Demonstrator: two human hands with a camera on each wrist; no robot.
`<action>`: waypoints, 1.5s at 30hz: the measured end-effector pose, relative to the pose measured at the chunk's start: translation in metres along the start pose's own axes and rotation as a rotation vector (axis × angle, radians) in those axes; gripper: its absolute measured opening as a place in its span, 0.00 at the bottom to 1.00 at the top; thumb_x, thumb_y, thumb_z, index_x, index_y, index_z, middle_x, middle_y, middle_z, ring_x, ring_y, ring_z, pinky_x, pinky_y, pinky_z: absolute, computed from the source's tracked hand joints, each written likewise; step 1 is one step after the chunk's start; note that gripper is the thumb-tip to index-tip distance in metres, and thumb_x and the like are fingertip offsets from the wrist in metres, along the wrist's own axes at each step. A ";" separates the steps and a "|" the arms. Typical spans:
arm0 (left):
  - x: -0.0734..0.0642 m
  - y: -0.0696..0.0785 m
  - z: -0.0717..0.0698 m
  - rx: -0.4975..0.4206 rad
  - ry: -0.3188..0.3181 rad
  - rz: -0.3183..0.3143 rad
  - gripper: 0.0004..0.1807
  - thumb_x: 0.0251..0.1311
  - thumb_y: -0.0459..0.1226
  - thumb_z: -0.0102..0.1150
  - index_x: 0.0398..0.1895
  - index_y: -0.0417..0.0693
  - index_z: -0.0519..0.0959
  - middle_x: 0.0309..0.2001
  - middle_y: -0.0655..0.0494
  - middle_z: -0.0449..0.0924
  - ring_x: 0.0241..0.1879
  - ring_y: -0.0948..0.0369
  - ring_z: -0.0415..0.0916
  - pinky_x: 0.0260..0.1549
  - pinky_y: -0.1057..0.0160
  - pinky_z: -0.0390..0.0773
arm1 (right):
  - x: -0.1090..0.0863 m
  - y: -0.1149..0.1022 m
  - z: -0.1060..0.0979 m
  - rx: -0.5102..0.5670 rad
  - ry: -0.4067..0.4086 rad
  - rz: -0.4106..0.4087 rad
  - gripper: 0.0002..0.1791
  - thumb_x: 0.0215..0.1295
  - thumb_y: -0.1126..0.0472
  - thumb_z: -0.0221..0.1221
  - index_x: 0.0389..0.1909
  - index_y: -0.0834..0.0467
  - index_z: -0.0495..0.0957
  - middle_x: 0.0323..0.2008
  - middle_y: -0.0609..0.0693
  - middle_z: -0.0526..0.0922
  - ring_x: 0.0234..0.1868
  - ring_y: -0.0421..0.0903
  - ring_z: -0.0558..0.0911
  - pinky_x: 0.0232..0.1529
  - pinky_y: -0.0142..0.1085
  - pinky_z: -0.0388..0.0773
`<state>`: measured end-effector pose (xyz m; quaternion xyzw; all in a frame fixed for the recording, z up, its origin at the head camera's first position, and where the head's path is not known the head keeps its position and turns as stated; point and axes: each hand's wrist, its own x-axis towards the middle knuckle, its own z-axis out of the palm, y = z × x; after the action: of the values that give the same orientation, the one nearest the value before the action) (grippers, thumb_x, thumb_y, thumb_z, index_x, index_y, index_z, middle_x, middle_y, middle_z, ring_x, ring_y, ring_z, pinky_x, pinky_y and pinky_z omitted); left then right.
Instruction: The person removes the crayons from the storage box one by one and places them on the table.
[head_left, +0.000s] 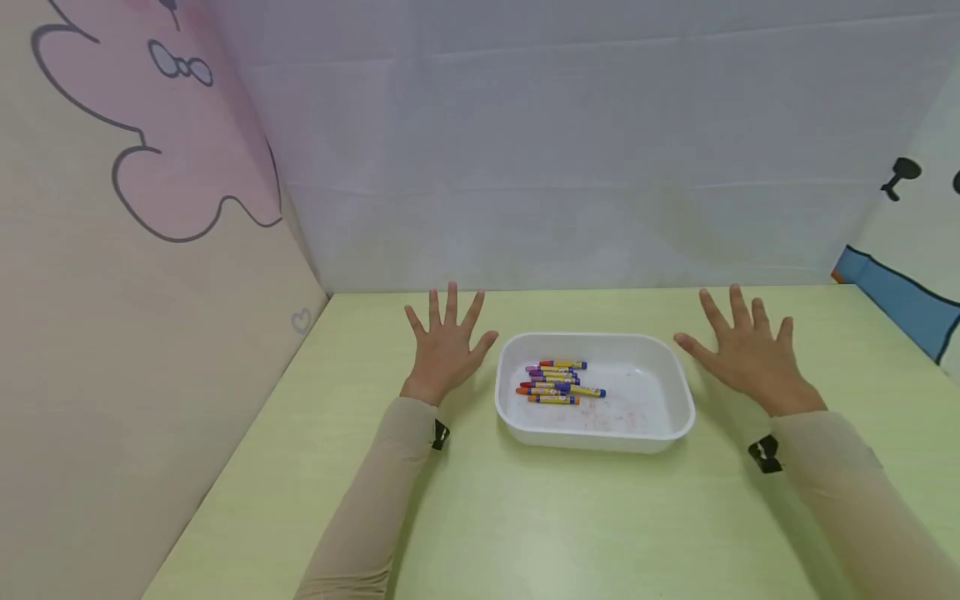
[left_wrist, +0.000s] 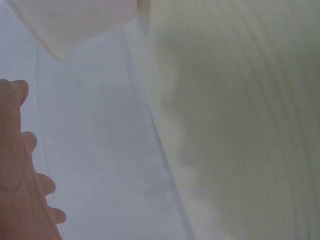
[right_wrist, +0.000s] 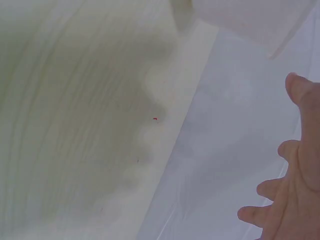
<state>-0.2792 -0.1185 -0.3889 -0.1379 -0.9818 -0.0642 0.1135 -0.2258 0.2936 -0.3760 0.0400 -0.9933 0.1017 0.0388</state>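
Note:
A white plastic tray [head_left: 600, 442] stands on the table between my two hands. Several crayons [head_left: 553, 400] with yellow wrappers lie in its left half, in orange, red, purple and blue; one blue crayon [head_left: 588, 390] lies across others. My left hand [head_left: 444, 354] is spread to the left of the tray, its fingers straight and holding nothing. To the right of the tray my right hand [head_left: 753, 358] is likewise spread with nothing in it. Each wrist view shows the palm side of a hand, apart from the tray's corner [left_wrist: 85, 20], with shadow on the table.
The pale green table [head_left: 570, 525] reaches back to a white sheet [head_left: 562, 167]. A wall with a pink drawing [head_left: 195, 158] borders the left side, and a panel with a blue shape [head_left: 900, 296] the right. Small reddish marks [head_left: 592, 417] dot the tray's floor.

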 end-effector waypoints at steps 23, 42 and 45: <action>0.003 0.006 0.006 -1.332 -0.264 -0.016 0.28 0.74 0.50 0.39 0.74 0.57 0.57 0.73 0.62 0.58 0.73 0.62 0.54 0.74 0.57 0.49 | 0.008 -0.032 -0.064 0.317 -0.197 -0.167 0.33 0.71 0.44 0.50 0.64 0.66 0.69 0.59 0.69 0.74 0.59 0.69 0.72 0.53 0.60 0.74; 0.018 0.037 0.042 -1.691 -0.293 -0.072 0.26 0.73 0.42 0.41 0.70 0.41 0.63 0.68 0.50 0.69 0.71 0.52 0.59 0.69 0.53 0.61 | 0.050 -0.087 -0.039 0.395 -0.538 -0.337 0.19 0.64 0.57 0.61 0.51 0.64 0.80 0.45 0.53 0.85 0.44 0.43 0.83 0.47 0.40 0.82; 0.018 0.040 0.045 -1.690 -0.296 -0.102 0.25 0.72 0.43 0.43 0.69 0.44 0.66 0.66 0.54 0.72 0.70 0.53 0.62 0.67 0.53 0.64 | 0.055 -0.094 -0.033 0.397 -0.587 -0.348 0.16 0.64 0.59 0.61 0.49 0.64 0.81 0.43 0.51 0.86 0.42 0.42 0.82 0.47 0.39 0.82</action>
<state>-0.2944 -0.0688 -0.4245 -0.1386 -0.6144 -0.7601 -0.1597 -0.2698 0.2044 -0.3209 0.2421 -0.9014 0.2679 -0.2388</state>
